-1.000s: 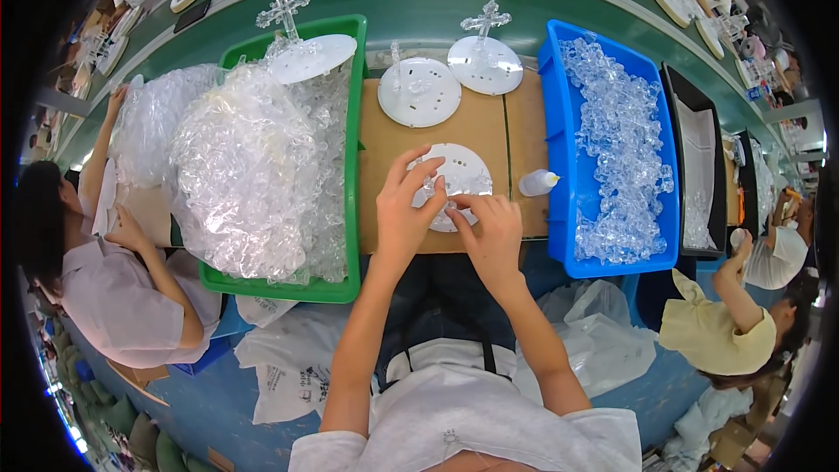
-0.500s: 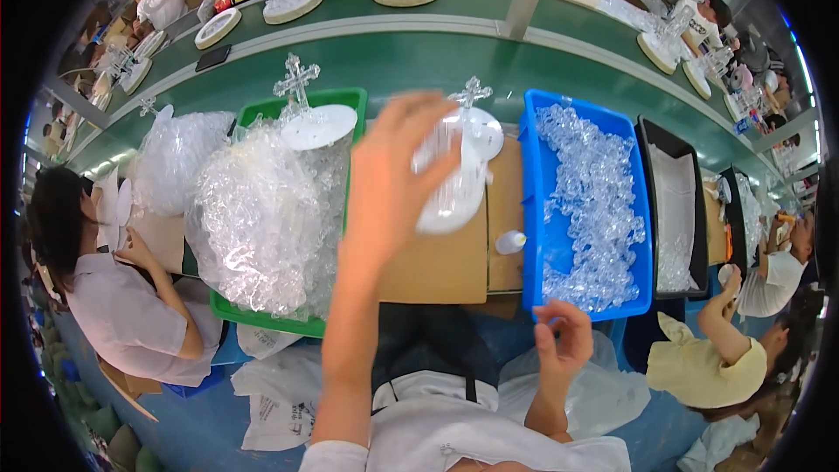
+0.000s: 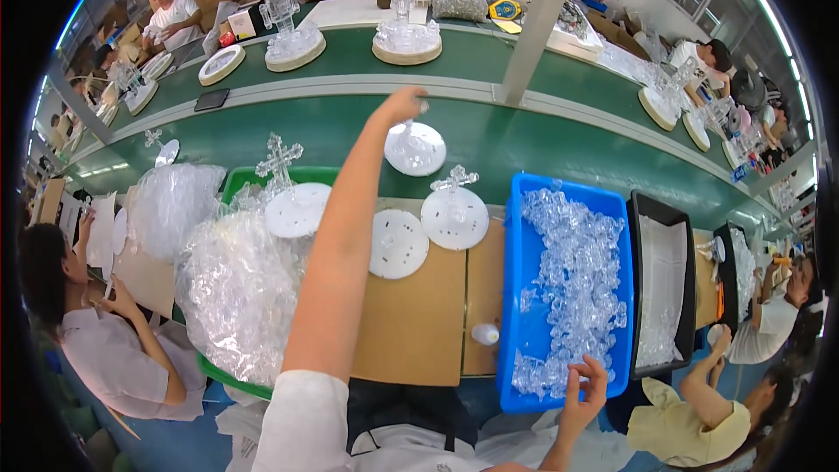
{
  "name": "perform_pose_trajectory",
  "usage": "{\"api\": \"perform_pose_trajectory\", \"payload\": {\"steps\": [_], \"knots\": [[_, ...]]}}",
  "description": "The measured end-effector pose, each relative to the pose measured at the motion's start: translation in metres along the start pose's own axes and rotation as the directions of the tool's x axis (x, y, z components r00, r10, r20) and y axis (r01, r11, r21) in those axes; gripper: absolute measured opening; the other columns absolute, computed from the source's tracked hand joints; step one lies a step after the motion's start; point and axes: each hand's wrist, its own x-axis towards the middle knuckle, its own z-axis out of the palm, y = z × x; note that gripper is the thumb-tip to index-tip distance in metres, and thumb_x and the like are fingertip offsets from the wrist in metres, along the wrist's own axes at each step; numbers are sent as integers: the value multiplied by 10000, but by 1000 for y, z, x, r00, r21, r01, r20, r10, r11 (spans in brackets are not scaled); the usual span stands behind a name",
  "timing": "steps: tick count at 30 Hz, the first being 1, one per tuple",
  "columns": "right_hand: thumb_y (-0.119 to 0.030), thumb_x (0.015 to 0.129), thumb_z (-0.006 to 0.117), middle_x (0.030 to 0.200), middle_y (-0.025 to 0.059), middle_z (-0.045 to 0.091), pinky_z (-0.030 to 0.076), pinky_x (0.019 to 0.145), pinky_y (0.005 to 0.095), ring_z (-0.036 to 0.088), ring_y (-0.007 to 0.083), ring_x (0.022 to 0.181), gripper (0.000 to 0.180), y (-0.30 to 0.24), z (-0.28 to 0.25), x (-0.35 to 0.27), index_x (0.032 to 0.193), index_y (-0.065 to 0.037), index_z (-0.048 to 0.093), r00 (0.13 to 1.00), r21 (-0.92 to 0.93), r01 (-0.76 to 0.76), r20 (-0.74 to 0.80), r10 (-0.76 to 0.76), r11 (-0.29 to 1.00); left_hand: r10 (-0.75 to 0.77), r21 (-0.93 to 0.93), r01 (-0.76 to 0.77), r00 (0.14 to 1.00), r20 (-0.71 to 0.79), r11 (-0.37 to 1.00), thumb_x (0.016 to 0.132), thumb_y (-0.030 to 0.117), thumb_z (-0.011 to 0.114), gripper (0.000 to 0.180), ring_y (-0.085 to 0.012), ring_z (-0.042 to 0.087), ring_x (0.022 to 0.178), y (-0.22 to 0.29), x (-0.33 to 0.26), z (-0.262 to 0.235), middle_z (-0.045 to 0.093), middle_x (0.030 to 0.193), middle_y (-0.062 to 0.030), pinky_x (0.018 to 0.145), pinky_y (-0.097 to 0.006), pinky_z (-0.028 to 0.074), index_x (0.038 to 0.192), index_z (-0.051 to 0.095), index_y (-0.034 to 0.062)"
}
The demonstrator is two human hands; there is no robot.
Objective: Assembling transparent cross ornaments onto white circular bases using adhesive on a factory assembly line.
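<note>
My left hand (image 3: 402, 107) reaches far out over the green conveyor belt (image 3: 524, 144). Its fingers are closed at the top of a clear upright piece standing on a white round base (image 3: 418, 150), which rests on the belt. My right hand (image 3: 584, 389) is down by the near edge of the blue bin (image 3: 511, 315), fingers spread, touching the heap of clear crystal pieces (image 3: 572, 280) inside it. On the cardboard board (image 3: 419, 323) lie a plain white disc (image 3: 398, 243) and a white disc with a clear cross (image 3: 454, 210).
A green bin (image 3: 214, 369) on the left holds bags of clear parts (image 3: 236, 288) and another cross disc (image 3: 294, 207). A small white cap (image 3: 485, 333) sits by the blue bin. A black tray (image 3: 664, 288) stands to the right. Seated co-workers (image 3: 96, 350) flank me.
My left hand lifted the white disc off the board and carried it forward onto the belt. My right hand left the board and came to the blue bin's near edge.
</note>
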Motion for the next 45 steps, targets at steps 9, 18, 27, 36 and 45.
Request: {"api": "perform_pose_trajectory", "payload": {"steps": [9,18,27,36,45], "knots": [[-43,810,634,889,49,655,423,570,215,610,115,795,224,-26,27,114,1033,-65,629,841,-96,413,422,-339,906,-4,867,-140,987,162,479,653,317,779,647,-344,563,1053,119,-90,-69,591,1135,-158,879,-424,467,1196,528,71],[-20,803,622,938,61,660,448,605,236,626,130,834,226,-87,108,125,1027,-51,633,632,233,497,562,-533,836,-90,877,54,996,-12,477,669,-55,602,316,-321,619,934,56,-221,-154,644,987,-151,782,-404,506,950,664,76],[-47,841,614,943,63,655,450,664,231,623,131,871,194,-80,26,88,1034,-58,628,823,121,407,382,-421,905,508,813,-168,843,-174,557,708,-43,539,159,-325,613,768,183,-321,-118,585,850,-133,649,-419,493,819,613,44],[-51,807,634,918,42,641,465,693,248,615,135,841,197,-143,123,89,1001,-81,649,559,273,561,572,-601,781,247,785,-32,957,-155,618,686,67,585,258,-200,591,721,154,-447,50,523,840,-72,554,-294,492,940,580,27],[-226,667,744,924,95,623,455,804,407,583,287,920,407,-156,360,35,1031,-99,615,-25,273,926,734,-679,261,317,737,99,859,-402,669,729,129,562,237,-263,582,902,99,-414,108,555,981,-128,748,-347,496,938,610,28]]}}
